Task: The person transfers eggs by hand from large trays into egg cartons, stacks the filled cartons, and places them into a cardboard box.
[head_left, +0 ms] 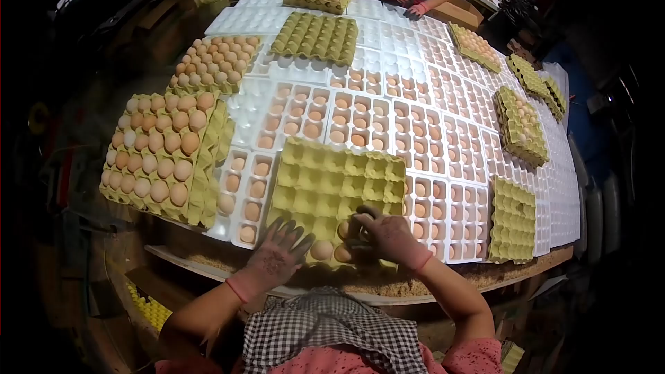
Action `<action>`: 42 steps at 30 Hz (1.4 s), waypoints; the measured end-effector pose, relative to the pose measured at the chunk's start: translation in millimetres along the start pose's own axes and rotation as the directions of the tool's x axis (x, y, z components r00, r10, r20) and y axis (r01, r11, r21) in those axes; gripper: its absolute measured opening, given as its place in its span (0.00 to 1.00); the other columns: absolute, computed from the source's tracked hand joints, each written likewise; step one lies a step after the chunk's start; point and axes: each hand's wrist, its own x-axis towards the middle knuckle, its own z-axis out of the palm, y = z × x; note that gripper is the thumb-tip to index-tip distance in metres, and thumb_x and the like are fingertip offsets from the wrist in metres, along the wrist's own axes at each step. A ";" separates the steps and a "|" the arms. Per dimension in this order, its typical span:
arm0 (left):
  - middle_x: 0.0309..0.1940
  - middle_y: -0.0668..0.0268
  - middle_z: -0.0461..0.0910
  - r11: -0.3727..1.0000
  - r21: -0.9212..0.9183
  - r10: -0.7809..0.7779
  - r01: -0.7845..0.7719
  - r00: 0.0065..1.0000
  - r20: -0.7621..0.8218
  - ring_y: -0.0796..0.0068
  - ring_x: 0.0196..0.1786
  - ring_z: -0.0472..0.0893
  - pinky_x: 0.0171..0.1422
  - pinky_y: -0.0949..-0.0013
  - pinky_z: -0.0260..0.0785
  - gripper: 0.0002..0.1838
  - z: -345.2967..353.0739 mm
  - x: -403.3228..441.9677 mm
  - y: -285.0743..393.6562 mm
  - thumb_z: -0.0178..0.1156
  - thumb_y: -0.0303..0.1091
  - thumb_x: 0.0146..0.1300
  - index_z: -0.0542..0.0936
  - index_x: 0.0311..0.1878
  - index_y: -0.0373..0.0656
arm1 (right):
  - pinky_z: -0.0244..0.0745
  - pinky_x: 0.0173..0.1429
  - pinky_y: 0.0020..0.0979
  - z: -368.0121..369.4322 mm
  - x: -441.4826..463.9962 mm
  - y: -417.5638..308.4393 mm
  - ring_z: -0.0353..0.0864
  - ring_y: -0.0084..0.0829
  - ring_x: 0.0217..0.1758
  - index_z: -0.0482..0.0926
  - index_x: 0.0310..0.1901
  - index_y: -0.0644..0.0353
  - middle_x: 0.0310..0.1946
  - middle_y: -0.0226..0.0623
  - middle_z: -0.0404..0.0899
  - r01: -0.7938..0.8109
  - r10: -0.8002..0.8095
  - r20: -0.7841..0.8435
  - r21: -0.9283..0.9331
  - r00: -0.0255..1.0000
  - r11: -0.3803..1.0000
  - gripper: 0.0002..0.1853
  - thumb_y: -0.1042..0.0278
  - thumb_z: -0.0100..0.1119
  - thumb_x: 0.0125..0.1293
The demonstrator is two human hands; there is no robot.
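My left hand (278,255), in a pink glove with dark fingers, lies with fingers spread on the near left edge of a yellow-green pulp egg tray (332,197). My right hand (388,235), gloved alike, is over the tray's near right part, its fingers curled around an egg (343,229), partly hidden by them. Two more eggs, one pale brown (321,250) and one browner (343,254), sit in the tray's near row between my hands. The tray's far cells hold no eggs. It rests on white egg boxes (419,197) with eggs in their cells.
Stacked trays full of eggs (156,149) stand at the left, another (215,62) behind them. An eggless tray (315,36) lies farther back and another (512,220) at the right. A co-worker's gloved hand (417,10) is at the table's far side. The wooden table edge (360,298) is near my body.
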 end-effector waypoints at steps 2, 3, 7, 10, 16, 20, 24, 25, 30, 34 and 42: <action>0.60 0.58 0.69 1.000 0.013 0.022 -0.023 0.999 0.041 0.52 0.67 0.67 0.76 0.45 0.53 0.30 4.9 -5.6 -4.6 0.64 0.44 0.57 0.73 0.63 0.48 | 0.78 0.43 0.38 7.3 -1.1 -1.1 0.85 0.44 0.41 0.73 0.58 0.53 0.54 0.42 0.78 -0.080 0.082 -0.008 0.132 0.997 0.988 0.27 0.51 0.65 0.61; 0.60 0.58 0.69 1.000 0.016 0.025 -0.026 0.999 0.043 0.52 0.67 0.67 0.76 0.45 0.53 0.30 0.7 -6.9 -6.3 0.64 0.44 0.57 0.73 0.63 0.48 | 0.79 0.43 0.37 1.3 -0.1 0.0 0.86 0.41 0.40 0.73 0.59 0.54 0.53 0.41 0.79 -0.097 0.101 -0.009 0.188 0.995 0.977 0.26 0.55 0.66 0.61; 0.47 0.54 0.73 0.765 -0.644 -0.324 0.017 0.874 -0.362 0.49 0.56 0.74 0.61 0.50 0.69 0.27 -8.8 -7.4 0.6 0.71 0.33 0.49 0.76 0.55 0.42 | 0.81 0.42 0.36 12.3 -20.3 30.4 0.86 0.36 0.36 0.72 0.60 0.52 0.53 0.36 0.80 -0.076 0.228 -0.125 0.703 0.966 0.707 0.26 0.60 0.67 0.62; 0.42 0.55 0.75 0.840 -0.525 -0.276 0.137 0.941 -0.197 0.58 0.47 0.79 0.46 0.60 0.75 0.21 -36.6 8.0 12.2 0.73 0.32 0.49 0.76 0.45 0.40 | 0.82 0.46 0.33 -19.4 -29.3 12.0 0.86 0.32 0.37 0.66 0.67 0.50 0.58 0.37 0.78 -0.042 0.148 -0.179 0.492 0.973 0.869 0.35 0.59 0.71 0.59; 0.52 0.55 0.78 0.999 -0.035 -0.016 0.016 1.000 -0.004 0.61 0.45 0.82 0.45 0.63 0.75 0.34 26.8 28.9 32.8 0.69 0.44 0.52 0.73 0.64 0.46 | 0.77 0.44 0.40 12.9 -6.3 -2.7 0.85 0.40 0.45 0.64 0.66 0.62 0.57 0.45 0.77 -0.140 0.137 -0.032 -0.166 0.990 0.976 0.36 0.45 0.60 0.64; 0.51 0.53 0.79 0.904 -0.351 -0.328 0.243 0.921 -0.208 0.54 0.48 0.82 0.50 0.60 0.76 0.33 -3.6 -4.3 26.9 0.69 0.35 0.51 0.73 0.62 0.43 | 0.78 0.35 0.40 6.9 -15.6 11.1 0.85 0.37 0.37 0.72 0.58 0.51 0.53 0.39 0.76 -0.031 0.039 -0.197 0.040 0.980 0.999 0.23 0.59 0.61 0.62; 0.54 0.53 0.78 0.834 -0.189 -0.538 0.519 0.688 -0.487 0.53 0.47 0.82 0.46 0.57 0.77 0.25 -8.8 -60.4 -23.3 0.63 0.38 0.59 0.76 0.62 0.47 | 0.79 0.38 0.40 -16.3 -31.2 -17.0 0.84 0.39 0.40 0.78 0.53 0.44 0.54 0.41 0.73 0.059 -0.018 -0.233 0.170 0.972 0.984 0.17 0.64 0.60 0.61; 0.56 0.53 0.77 0.815 -0.048 -0.531 0.577 0.711 -0.461 0.54 0.47 0.82 0.44 0.58 0.77 0.23 -1.8 -70.3 -34.3 0.62 0.37 0.59 0.79 0.59 0.48 | 0.79 0.37 0.39 -17.3 -31.3 -24.0 0.84 0.39 0.40 0.79 0.52 0.43 0.54 0.41 0.72 0.105 -0.094 -0.164 0.058 0.982 0.993 0.16 0.65 0.59 0.62; 0.59 0.54 0.74 0.713 0.213 -0.586 0.668 0.735 -0.343 0.58 0.40 0.84 0.41 0.60 0.77 0.27 57.1 -84.0 -85.6 0.60 0.34 0.56 0.75 0.62 0.47 | 0.77 0.33 0.34 13.9 -19.7 -27.5 0.83 0.37 0.35 0.77 0.55 0.39 0.49 0.43 0.74 0.092 -0.105 -0.038 -0.250 0.994 0.964 0.17 0.62 0.55 0.64; 0.60 0.55 0.74 0.741 0.144 -0.603 0.656 0.744 -0.287 0.59 0.37 0.84 0.41 0.61 0.77 0.27 47.0 -82.2 -86.6 0.59 0.35 0.57 0.73 0.63 0.46 | 0.75 0.32 0.36 -5.1 -11.3 -32.5 0.83 0.37 0.35 0.78 0.54 0.42 0.48 0.39 0.73 0.139 -0.134 0.047 -0.140 0.990 0.980 0.18 0.55 0.60 0.62; 0.51 0.53 0.75 0.746 0.254 -0.563 0.616 0.787 -0.253 0.61 0.36 0.83 0.38 0.63 0.76 0.19 43.8 -57.7 -76.4 0.56 0.34 0.58 0.74 0.53 0.41 | 0.76 0.31 0.32 -82.9 97.6 -52.0 0.84 0.35 0.32 0.78 0.46 0.42 0.49 0.40 0.76 0.233 -0.233 -0.210 -0.025 0.949 0.972 0.16 0.45 0.64 0.62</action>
